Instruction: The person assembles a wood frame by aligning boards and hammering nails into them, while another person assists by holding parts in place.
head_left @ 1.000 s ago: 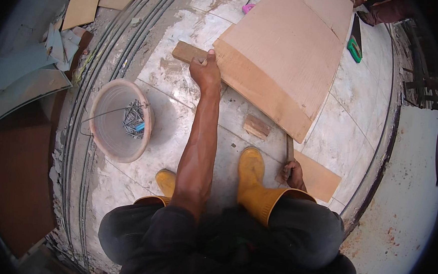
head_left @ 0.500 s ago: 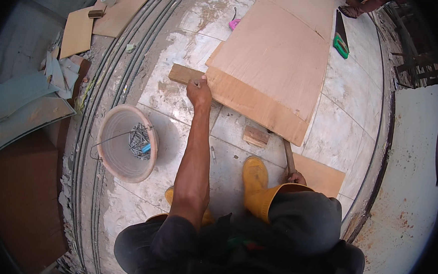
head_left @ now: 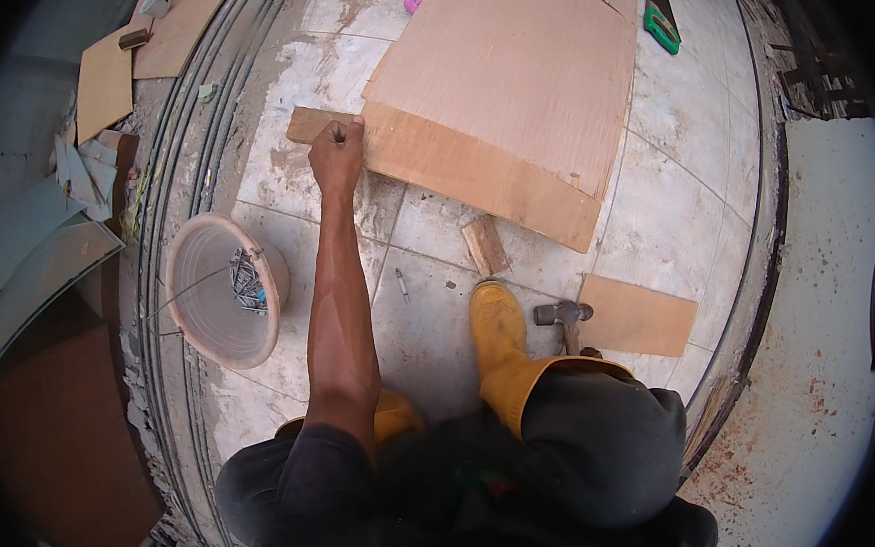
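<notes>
My left hand [head_left: 336, 159] is closed at the near left corner of a large plywood sheet [head_left: 499, 87], its thumb against the sheet's edge. It grips a wooden batten [head_left: 311, 125] that sticks out to the left from under that corner. Beside my right knee, a hammer [head_left: 562, 314] shows its metal head and part of the handle. My right hand [head_left: 591, 352] is on the handle, mostly hidden behind the knee. Between the sheet and my yellow boot [head_left: 498, 322] lies a short wood block [head_left: 486, 244].
A bucket [head_left: 224, 291] holding nails stands at left. A green-handled saw [head_left: 662, 27] and a pink-handled tool [head_left: 415, 1] lie by the sheet. A small plywood piece [head_left: 640, 316] is at right. Cables [head_left: 190, 148] run along the left, near glass pieces [head_left: 37, 269].
The hammer has come back from under the sheet's near edge toward my right knee. The wood block has turned and come out from the edge. My left hand stays at the corner; the view has shifted.
</notes>
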`<action>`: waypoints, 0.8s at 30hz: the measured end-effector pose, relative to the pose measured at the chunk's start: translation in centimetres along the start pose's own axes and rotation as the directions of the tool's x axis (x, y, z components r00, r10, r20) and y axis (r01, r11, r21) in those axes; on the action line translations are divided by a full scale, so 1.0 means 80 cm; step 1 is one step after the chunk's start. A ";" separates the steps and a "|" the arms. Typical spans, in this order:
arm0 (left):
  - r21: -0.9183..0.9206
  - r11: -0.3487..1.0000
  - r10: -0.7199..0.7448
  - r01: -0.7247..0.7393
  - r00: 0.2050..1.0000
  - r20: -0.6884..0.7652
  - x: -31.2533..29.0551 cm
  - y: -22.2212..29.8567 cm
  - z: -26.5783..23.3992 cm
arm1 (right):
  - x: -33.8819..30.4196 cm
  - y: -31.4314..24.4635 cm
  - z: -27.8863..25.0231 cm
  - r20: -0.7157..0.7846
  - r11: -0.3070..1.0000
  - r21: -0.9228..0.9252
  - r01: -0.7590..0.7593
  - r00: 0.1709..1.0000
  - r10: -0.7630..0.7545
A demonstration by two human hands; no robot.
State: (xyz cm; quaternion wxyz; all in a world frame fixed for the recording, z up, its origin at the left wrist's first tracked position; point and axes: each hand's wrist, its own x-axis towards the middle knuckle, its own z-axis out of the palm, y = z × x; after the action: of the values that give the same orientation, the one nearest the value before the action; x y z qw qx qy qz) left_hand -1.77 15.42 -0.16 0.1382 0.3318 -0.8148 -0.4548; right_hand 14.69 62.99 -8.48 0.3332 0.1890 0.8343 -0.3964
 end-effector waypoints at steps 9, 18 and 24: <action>-0.169 0.985 -0.031 -0.012 0.968 -0.249 0.014 0.007 0.013 | -0.132 -0.156 -0.043 0.063 0.894 -0.350 0.279 0.960 -0.274; -0.248 0.965 -0.156 0.078 0.937 -0.312 0.013 -0.004 0.016 | -0.067 -0.430 0.047 0.148 0.582 -0.288 0.760 0.636 -0.757; -0.010 1.000 -0.019 0.016 0.907 -0.421 0.006 -0.010 0.039 | 0.004 -0.455 0.076 0.179 0.468 -0.543 0.697 0.641 -0.746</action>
State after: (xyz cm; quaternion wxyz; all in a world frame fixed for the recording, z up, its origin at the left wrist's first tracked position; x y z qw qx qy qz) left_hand -3.45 16.85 -2.59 0.3074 0.4288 -0.7616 -0.3763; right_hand -4.13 35.87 7.96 0.1397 -0.2725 0.9251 -0.2244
